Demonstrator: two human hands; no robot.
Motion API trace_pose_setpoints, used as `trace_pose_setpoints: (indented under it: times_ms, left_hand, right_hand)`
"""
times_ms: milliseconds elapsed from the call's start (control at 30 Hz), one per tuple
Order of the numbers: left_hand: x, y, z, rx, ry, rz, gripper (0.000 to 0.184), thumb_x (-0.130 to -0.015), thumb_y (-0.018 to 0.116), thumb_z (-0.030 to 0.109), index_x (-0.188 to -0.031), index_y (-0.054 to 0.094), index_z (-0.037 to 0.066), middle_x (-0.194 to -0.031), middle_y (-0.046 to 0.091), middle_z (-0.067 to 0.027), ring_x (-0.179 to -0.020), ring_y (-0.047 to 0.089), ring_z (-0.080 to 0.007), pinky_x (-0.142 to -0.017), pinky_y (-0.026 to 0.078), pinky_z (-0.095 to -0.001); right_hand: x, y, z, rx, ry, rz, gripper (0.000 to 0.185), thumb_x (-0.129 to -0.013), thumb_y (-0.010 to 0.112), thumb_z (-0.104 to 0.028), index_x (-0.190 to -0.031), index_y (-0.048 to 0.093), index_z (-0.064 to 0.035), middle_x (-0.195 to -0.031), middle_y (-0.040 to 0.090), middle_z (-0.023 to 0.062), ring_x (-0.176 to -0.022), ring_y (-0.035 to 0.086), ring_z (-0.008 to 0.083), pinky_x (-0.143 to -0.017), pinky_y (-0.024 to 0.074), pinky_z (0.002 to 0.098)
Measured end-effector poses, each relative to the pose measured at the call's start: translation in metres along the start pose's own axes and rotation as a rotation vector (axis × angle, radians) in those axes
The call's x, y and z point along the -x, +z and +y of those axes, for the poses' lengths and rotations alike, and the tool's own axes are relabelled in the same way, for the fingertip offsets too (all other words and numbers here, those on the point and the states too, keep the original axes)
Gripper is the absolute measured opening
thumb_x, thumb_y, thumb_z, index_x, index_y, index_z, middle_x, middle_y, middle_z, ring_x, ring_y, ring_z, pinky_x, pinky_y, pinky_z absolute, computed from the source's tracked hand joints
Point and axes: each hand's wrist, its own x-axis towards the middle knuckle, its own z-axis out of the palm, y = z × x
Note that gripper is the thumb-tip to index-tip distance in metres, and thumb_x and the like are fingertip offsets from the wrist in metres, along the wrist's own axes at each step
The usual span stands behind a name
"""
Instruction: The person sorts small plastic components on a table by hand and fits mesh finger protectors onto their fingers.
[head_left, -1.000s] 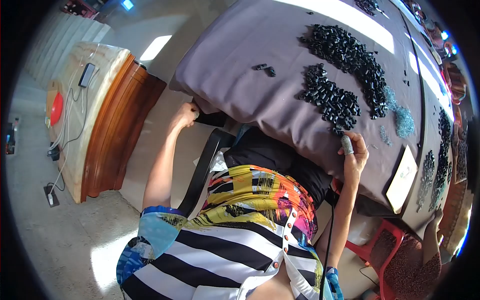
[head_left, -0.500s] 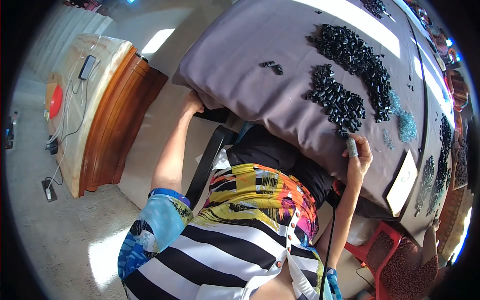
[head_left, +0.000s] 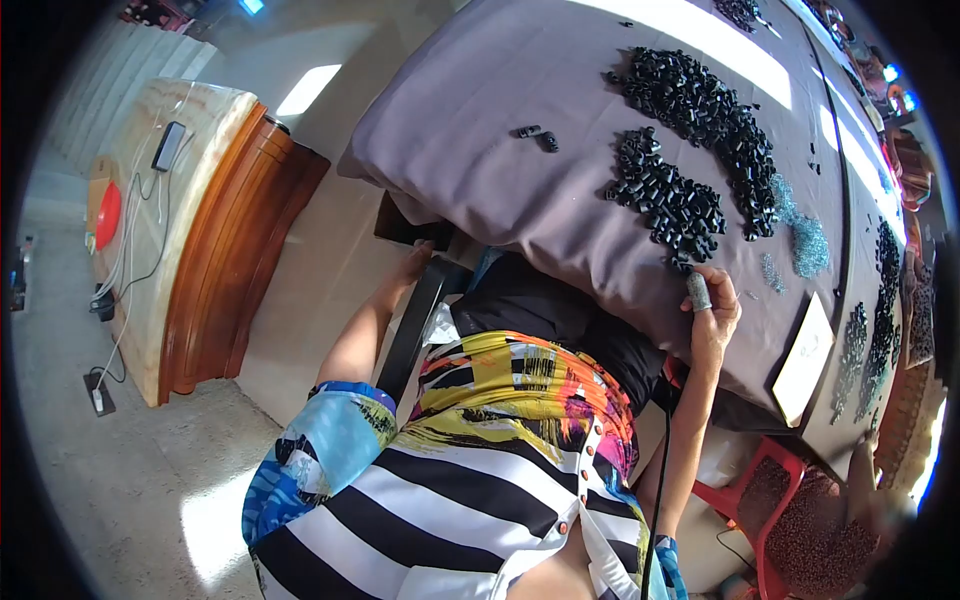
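My right hand (head_left: 716,303) rests at the table's near edge, fingers curled and close together, a grey wrap (head_left: 698,291) around one digit. Its fingertips meet the lower end of a pile of small black tube-like pieces (head_left: 672,200); whether a piece is pinched there is too small to tell. My left hand (head_left: 416,262) is below the cloth's edge, beside a black chair armrest (head_left: 425,305). Its fingers are small and partly hidden, and I see nothing held. Two loose black piece groups (head_left: 537,136) lie farther left on the grey tablecloth (head_left: 470,120).
A larger curved black pile (head_left: 700,105) and clear bluish beads (head_left: 810,247) lie beyond. A white card (head_left: 803,358) sits at the right edge. Another person's arm (head_left: 861,478) is near a red chair (head_left: 785,515). A wooden counter (head_left: 235,250) stands left.
My left hand has left the cloth's edge and come down toward the armrest, uncovering a dark opening under the table. My right hand stays at the pile.
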Motion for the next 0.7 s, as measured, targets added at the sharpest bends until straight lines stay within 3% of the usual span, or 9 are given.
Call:
trace_pose_setpoints:
  times_ms: [67,267,367,533,700]
  left_hand:
    - [-0.003,0.003,-0.006,0.079,0.014,0.053,0.078,-0.072,0.068,0.025,-0.134,0.029,0.001,-0.141,0.026,-0.0186,-0.134,0.017,-0.0282,-0.108,0.015,-0.0377]
    - [-0.097,0.019,-0.166,-0.458,-0.168,-0.011,0.051,-0.076,0.058,0.019,-0.120,0.040,-0.001,-0.123,0.043,-0.0219,-0.117,0.038,-0.0352,-0.096,0.032,-0.0399]
    - [-0.105,0.025,-0.185,-0.583,-0.233,-0.099,0.043,-0.077,0.054,0.017,-0.114,0.044,-0.002,-0.116,0.049,-0.0228,-0.110,0.046,-0.0374,-0.092,0.038,-0.0406]
    - [-0.062,0.023,-0.122,-0.501,-0.356,-0.298,0.040,-0.077,0.054,0.018,-0.112,0.046,-0.001,-0.112,0.050,-0.0222,-0.107,0.047,-0.0368,-0.090,0.039,-0.0406]
    - [-0.047,0.027,-0.119,-0.463,-0.383,-0.341,0.038,-0.077,0.054,0.019,-0.110,0.048,0.000,-0.109,0.052,-0.0215,-0.103,0.049,-0.0362,-0.088,0.040,-0.0406]
  right_hand:
    - [0.002,-0.001,0.001,0.020,0.013,-0.002,0.011,-0.081,0.054,0.003,-0.091,0.058,0.0005,-0.082,0.055,0.0000,-0.060,0.047,0.0035,-0.051,0.0416,0.0172]
    - [0.006,0.000,0.000,0.111,0.025,0.023,0.011,-0.081,0.055,0.002,-0.091,0.058,0.0006,-0.079,0.054,-0.0008,-0.059,0.046,0.0033,-0.052,0.0408,0.0170]
    - [0.005,-0.001,0.002,0.151,0.030,0.019,0.011,-0.081,0.055,0.001,-0.092,0.058,0.0007,-0.079,0.054,-0.0012,-0.059,0.046,0.0034,-0.052,0.0409,0.0171]
    - [0.005,0.002,0.005,0.162,0.030,0.071,0.012,-0.080,0.055,0.001,-0.092,0.058,0.0005,-0.079,0.053,-0.0015,-0.058,0.046,0.0034,-0.051,0.0403,0.0171]
    - [0.005,0.002,0.002,0.190,0.032,0.046,0.014,-0.080,0.052,0.004,-0.092,0.059,0.0000,-0.079,0.053,-0.0013,-0.060,0.047,0.0032,-0.051,0.0406,0.0170]
